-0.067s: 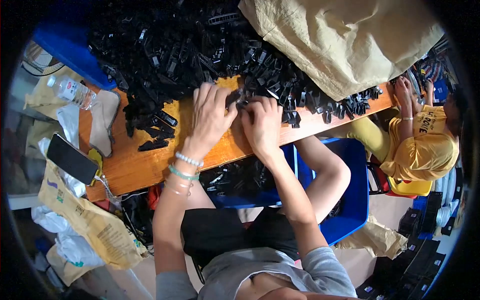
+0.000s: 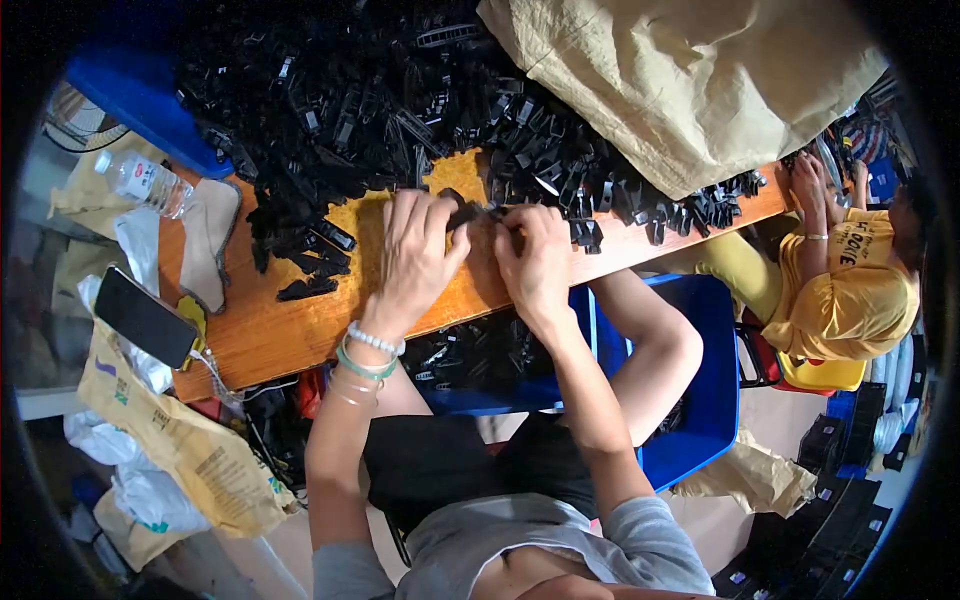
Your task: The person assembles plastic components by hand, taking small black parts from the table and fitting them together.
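My left hand, bracelets at its wrist, is closed on a small black plastic part over the wooden table. Close beside it, my right hand has its fingers curled and pinched at the other end of that part. The fingers cover much of the piece, so its exact kind is hidden. Just beyond both hands spreads a large heap of black plastic parts. Several loose black parts lie to the left of my left hand.
A tan sack covers the heap's right side. At the table's left end are a bottle and a phone. Blue bins stand below the near edge. A co-worker in yellow sits at right.
Both hands have drawn slightly back from the heap, toward me, with the black part between them. The right hand has also shifted a little to the right.
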A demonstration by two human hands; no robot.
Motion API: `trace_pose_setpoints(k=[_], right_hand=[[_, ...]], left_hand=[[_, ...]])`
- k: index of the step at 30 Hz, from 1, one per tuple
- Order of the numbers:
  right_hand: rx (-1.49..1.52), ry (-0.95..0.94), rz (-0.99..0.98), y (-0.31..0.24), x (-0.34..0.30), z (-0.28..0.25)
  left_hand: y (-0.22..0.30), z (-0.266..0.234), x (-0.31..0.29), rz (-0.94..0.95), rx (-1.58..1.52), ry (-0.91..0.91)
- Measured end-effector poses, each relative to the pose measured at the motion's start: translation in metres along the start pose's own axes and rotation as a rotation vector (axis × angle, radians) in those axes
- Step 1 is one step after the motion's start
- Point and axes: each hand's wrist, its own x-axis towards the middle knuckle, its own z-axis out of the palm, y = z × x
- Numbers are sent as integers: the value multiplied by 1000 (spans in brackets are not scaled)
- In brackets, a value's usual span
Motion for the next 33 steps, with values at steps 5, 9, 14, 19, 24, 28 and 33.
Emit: trace_pose_setpoints(k=[5, 9, 14, 19, 24, 28, 33], right_hand=[[647, 18, 444, -17, -20, -19], [792, -65, 563, -3, -30, -16], [1177, -97, 711, -6, -25, -21], [1287, -192, 779, -6, -23, -21], [1064, -168, 750, -4, -29, -23], [197, -109, 258, -16, -34, -22], [-168, -75, 15, -11, -40, -27]], left_hand=[[15, -21, -27, 82, 132, -197], [17, -28, -35, 178, 131, -246], [15, -37, -43, 211, 96, -260], [14, -40, -50, 246, 167, -241], [8, -39, -59, 45, 62, -180], [2, -46, -59, -208, -50, -9], [10, -63, -70, -329, -349, 35]])
